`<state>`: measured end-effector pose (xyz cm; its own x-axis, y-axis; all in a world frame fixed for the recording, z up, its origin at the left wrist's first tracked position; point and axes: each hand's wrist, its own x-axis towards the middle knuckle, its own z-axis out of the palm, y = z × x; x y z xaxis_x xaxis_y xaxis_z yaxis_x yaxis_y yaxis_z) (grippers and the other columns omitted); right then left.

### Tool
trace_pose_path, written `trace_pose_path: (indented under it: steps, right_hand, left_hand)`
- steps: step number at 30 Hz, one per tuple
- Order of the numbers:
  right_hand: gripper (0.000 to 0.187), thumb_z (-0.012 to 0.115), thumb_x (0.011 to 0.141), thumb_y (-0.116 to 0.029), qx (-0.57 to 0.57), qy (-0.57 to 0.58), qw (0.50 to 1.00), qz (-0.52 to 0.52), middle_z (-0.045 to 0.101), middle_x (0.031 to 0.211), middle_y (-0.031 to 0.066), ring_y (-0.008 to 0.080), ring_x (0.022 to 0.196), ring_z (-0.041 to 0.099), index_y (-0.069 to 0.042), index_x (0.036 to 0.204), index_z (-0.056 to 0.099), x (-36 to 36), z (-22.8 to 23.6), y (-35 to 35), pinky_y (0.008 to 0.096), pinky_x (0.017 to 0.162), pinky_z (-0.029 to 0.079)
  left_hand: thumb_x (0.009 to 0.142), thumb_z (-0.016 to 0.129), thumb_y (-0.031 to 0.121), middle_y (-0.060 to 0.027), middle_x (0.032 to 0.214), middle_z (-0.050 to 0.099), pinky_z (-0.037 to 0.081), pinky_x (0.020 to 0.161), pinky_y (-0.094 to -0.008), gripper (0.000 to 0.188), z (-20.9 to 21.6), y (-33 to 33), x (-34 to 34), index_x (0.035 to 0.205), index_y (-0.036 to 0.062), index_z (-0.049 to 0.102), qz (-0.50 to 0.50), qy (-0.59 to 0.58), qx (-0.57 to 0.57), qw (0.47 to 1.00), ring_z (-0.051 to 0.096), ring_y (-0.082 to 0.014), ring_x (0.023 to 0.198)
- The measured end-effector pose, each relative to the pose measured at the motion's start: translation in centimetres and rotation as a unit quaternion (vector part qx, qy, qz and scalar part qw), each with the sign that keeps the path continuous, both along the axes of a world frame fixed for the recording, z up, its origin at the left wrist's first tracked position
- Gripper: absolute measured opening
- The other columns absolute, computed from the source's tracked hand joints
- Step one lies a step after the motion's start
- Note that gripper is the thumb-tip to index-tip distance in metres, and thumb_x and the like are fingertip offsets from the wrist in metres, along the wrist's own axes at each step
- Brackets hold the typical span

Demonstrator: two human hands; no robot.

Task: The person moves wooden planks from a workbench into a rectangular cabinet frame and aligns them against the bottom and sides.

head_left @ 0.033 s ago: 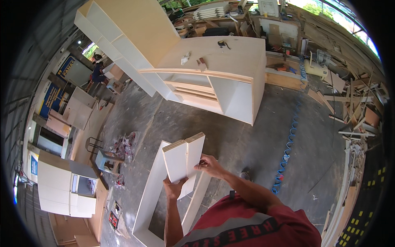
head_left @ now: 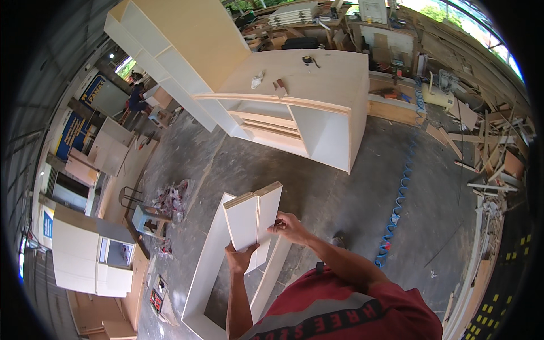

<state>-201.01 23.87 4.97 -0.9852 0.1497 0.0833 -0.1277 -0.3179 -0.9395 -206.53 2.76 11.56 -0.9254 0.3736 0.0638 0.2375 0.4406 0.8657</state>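
Note:
Several white-faced boards [head_left: 242,220], stacked with their bare wood edges showing at the top, stand tilted in front of me. Around their lower left edge my left hand [head_left: 240,258] is closed, its thumb lying across the white face. At the right edge my right hand [head_left: 288,228] pinches the boards with bent fingers; its fingertips are partly hidden. Below and behind the boards lies a long, open white frame [head_left: 205,262] on the floor, part of it covered by my arms and the boards.
Ahead stands a large unfinished cabinet [head_left: 331,136] with a tape measure [head_left: 309,60] on top. A coiled blue hose [head_left: 400,199] runs along the floor at right, near scrap wood [head_left: 493,144]. At left are a small stool [head_left: 150,220] and a white cabinet [head_left: 76,249]. Another person [head_left: 136,97] is far left.
The view has shifted very slightly against the room. My hands and the boards have not visibly moved.

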Motion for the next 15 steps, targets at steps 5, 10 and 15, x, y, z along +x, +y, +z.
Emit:
trace_pose_path:
  steps: [5,10,15]
  right_hand:
    - [0.033,0.074,0.09,-0.011,0.004,-0.008,1.0,0.019,0.07,0.105,0.0082,0.0134,0.098,0.065,0.004,0.118,0.063,-1.3,0.4,1.1,0.0302,0.089,0.053]
    - [0.029,0.073,0.091,-0.011,0.018,-0.013,0.999,0.036,0.069,0.105,0.0078,0.0126,0.097,0.065,0.005,0.114,0.064,-2.8,0.4,1.3,0.0278,0.086,0.053]
    - [0.029,0.072,0.092,-0.009,-0.024,0.0,0.999,0.045,0.068,0.108,0.0076,0.0121,0.099,0.064,0.005,0.117,0.064,-4.4,1.2,0.3,0.0268,0.087,0.052]
  left_hand:
    - [0.068,0.088,0.002,-0.0097,0.094,0.076,0.057,0.079,-0.0338,0.035,0.1,0.7,-0.4,0.099,-0.0023,0.073,0.03,0.003,-0.03,0.999,0.07,-0.0165,0.085]
    - [0.068,0.088,0.003,-0.0091,0.093,0.075,0.056,0.078,-0.0335,0.033,0.9,1.2,-1.0,0.097,-0.0022,0.073,0.032,0.016,0.017,0.999,0.069,-0.0159,0.084]
    - [0.067,0.087,0.002,-0.0086,0.09,0.075,0.056,0.077,-0.0322,0.031,0.3,-0.1,-1.9,0.094,-0.0009,0.073,0.045,-0.005,0.082,0.996,0.069,-0.0154,0.082]
